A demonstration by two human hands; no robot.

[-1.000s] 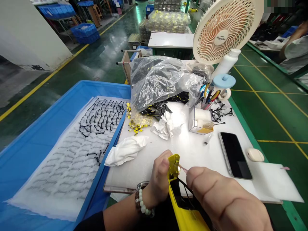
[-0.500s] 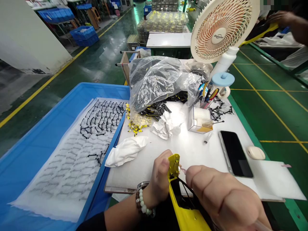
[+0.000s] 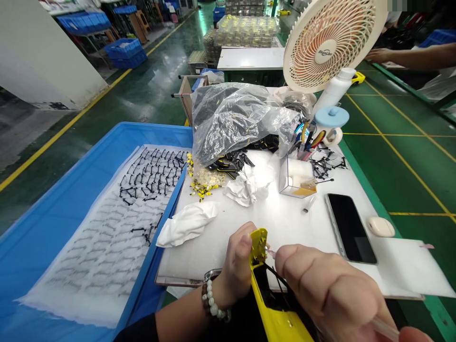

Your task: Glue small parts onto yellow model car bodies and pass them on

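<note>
My left hand (image 3: 239, 261) is closed round the far end of a yellow plastic shell (image 3: 281, 325), which looks like a model car body with a dark opening and thin black struts. My right hand (image 3: 331, 289) is curled into a grip on a thin translucent tube (image 3: 385, 328). Its pinkish tip points left, right by the inner face of the shell's end; whether it touches cannot be made out. The fingers of my right hand cover most of the tube and part of the shell.
Left stands a blue tray (image 3: 142, 128) with black parts on white sheeting. Crumpled tissue (image 3: 247, 185), a plastic bag (image 3: 238, 123), small yellow-black parts (image 3: 203, 187), a clear box (image 3: 297, 183), a phone (image 3: 351, 228) and a fan (image 3: 331, 45) occupy the table. Another person's arm (image 3: 420, 58) is far right.
My hands and the shell keep nearly the same pose. At far right, the other person's arm has shifted; the long yellow piece there is gone from sight, and a yellow car shows beside the fan.
</note>
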